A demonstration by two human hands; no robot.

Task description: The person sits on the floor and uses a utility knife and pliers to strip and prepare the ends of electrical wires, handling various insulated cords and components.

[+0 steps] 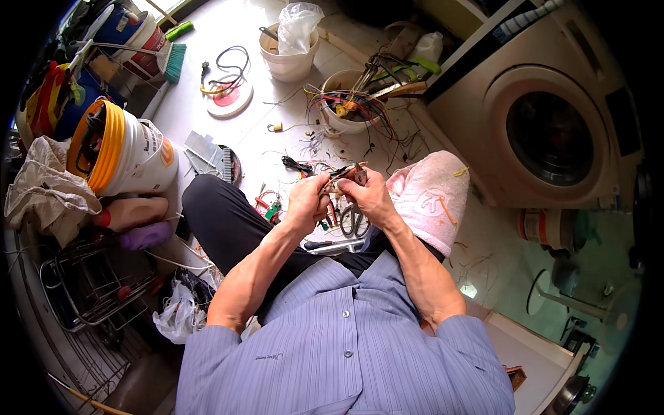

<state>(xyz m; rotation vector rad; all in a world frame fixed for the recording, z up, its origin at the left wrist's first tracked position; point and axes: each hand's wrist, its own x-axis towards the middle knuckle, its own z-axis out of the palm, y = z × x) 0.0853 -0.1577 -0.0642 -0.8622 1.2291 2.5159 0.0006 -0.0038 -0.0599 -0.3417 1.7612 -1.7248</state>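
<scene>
Head view shows a small piece (pixel 360 176) between left fingers (pixel 317 183) and right fingers (pixel 353 189).

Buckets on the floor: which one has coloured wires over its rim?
The white bucket nearest the right hand: coloured wires overhang it, unlike the bag-topped bucket or yellow-rimmed bucket.

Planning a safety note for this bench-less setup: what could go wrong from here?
1. The small dark part at the right hand might slip and be hard to find among the wire scraps scattered on the floor.
2. Scissors lie close to both hands in this view; reaching down without looking could nick a finger.
3. Wires spill over the white bucket and might snag if it is moved.
</scene>
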